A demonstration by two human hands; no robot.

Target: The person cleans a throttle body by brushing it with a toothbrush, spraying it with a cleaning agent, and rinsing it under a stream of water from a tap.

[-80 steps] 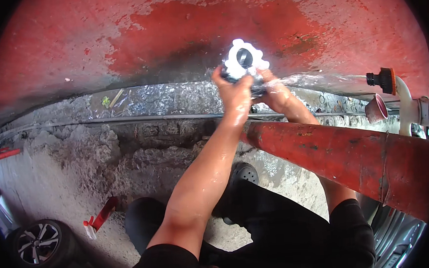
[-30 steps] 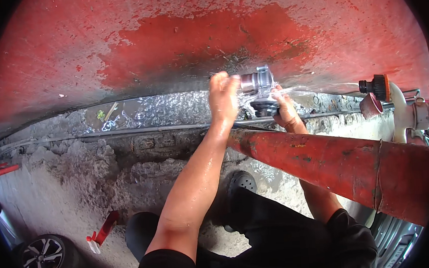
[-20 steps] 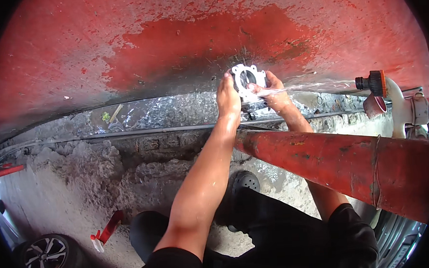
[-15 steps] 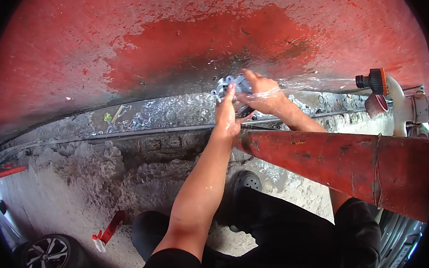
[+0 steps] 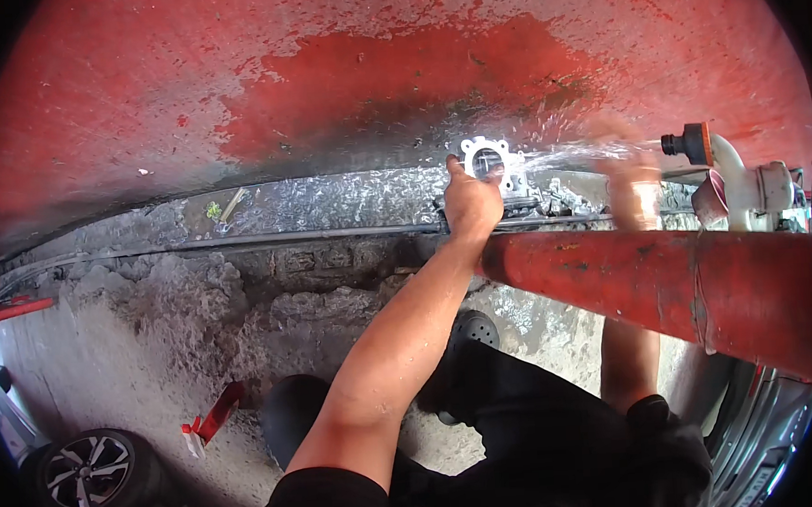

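My left hand [image 5: 474, 203] is closed around a silvery metal throttle body [image 5: 504, 181] with a round bore and a lobed flange facing up. A jet of water [image 5: 572, 156] from the black-and-orange hose connector [image 5: 697, 144] on the tap strikes the part and splashes off it. To the right, my right hand [image 5: 631, 170] is in the spray near the connector, smeared by motion, so its fingers cannot be made out. The thick red pipe [image 5: 612, 273] passes over my right forearm and hides part of it.
A wet red wall [image 5: 395, 77] rises ahead, with a water-filled gutter [image 5: 328, 202] at its foot. A white pipe [image 5: 734, 182] carries the tap. At lower left are a car wheel [image 5: 86, 470] and a red object [image 5: 219, 418] on the concrete floor [image 5: 143, 362].
My right hand has left the throttle body and moved right toward the hose connector. My left hand has shifted right with the part, turning its bore into view.
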